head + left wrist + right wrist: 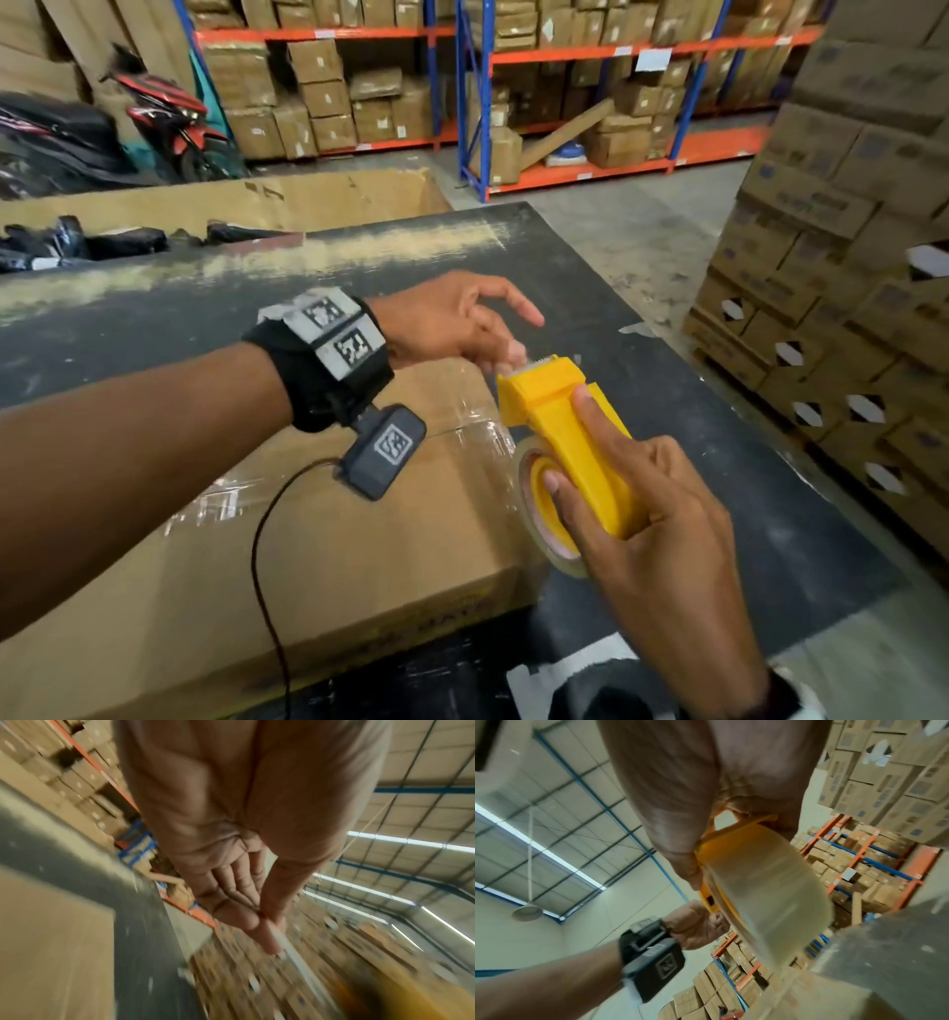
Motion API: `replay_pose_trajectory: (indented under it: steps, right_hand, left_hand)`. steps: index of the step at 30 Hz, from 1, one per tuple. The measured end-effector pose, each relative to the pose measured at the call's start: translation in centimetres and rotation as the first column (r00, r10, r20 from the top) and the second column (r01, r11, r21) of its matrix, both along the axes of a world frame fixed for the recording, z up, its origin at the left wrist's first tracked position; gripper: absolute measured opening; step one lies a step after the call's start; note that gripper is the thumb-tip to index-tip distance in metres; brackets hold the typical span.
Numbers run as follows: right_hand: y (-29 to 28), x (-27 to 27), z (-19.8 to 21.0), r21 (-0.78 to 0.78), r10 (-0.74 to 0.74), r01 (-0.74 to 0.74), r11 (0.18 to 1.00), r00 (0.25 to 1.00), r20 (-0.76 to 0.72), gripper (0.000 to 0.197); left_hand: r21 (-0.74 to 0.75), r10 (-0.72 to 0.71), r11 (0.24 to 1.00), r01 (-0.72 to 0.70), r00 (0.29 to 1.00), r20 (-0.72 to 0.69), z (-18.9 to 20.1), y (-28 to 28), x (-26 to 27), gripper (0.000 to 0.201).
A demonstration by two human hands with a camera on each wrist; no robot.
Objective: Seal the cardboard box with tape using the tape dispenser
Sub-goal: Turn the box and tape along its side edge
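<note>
The cardboard box lies closed on the dark desk, filling its near left part. Clear tape already shines along the top seam toward the box's right end, so sealing looks partly done; the end of the strip seems yet to be cut or pressed down. The yellow tape dispenser hangs just past the box's right edge, held in the right hand, whose grip wraps around its body. The left hand probably pinches the tape end at the dispenser's blade, though blur hides it.
</note>
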State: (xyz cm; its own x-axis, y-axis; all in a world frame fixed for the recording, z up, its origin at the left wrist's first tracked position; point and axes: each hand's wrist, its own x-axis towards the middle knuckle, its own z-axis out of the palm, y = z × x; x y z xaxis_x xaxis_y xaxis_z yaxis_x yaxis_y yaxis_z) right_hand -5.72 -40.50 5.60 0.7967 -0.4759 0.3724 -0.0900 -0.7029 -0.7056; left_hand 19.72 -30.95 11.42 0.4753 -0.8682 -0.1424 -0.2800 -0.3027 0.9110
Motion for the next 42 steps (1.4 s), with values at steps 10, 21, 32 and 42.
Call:
replay_pose_trajectory:
  steps: [10,21,32,42]
  right_hand:
    - [6.2,-1.5,3.6,-0.136,-0.121,0.098,0.986,0.978,-0.171,0.065]
    - [6.0,5.9,3.5,-0.059,-0.109,0.092,0.994,0.856,-0.506,0.070]
    - [4.7,8.7,3.0,-0.068,-0.090,0.059,0.996,0.726,-0.682,0.072]
    - [5.0,8.6,2.3,-0.098,-0.102,0.048,0.994,0.734,-0.671,0.068]
  left_hand:
    - [0.154,0.012,0.987,-0.054,0.966,0.259,1.4,2.2,10.0,0.029]
    - [0.248,0.054,0.957,-0.148,0.935,0.351,-7.0,-1.0,15.2,0.033]
    - [0.450,-0.136,0.890,-0.066,0.906,0.402,-10.0,-3.1,16.6,0.036]
    - [0.499,-0.280,0.860,-0.107,0.717,0.638,-7.8,-2.5,13.9,0.042]
